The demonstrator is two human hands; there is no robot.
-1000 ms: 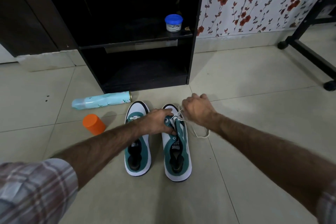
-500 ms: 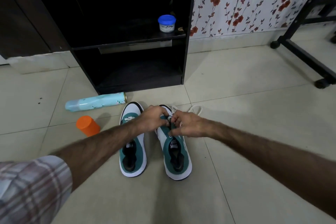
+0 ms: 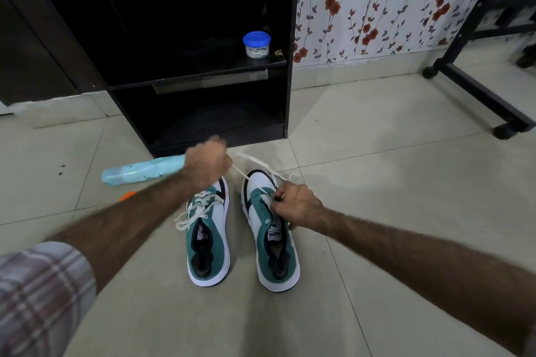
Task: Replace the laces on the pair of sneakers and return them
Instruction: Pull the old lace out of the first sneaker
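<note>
At frame centre we note 2 sneakers on the floor: left hand (image 3: 207, 165) grips the lace (image 3: 242, 172) of the right sneaker (image 3: 268, 229); right hand (image 3: 295, 206) fingers pinch that lace at its eyelets.

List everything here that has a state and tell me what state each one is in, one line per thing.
Left sneaker: upright on floor, still laced, bow undone.
Right sneaker: upright, lower eyelets bare.
White lace: pulled taut between both hands.
Left hand: raised, fist holding lace.
Right hand: pinching lace at the eyelets.
Spray can: lying on its side.
Blue-lidded jar: upright on shelf, lid on.
</note>
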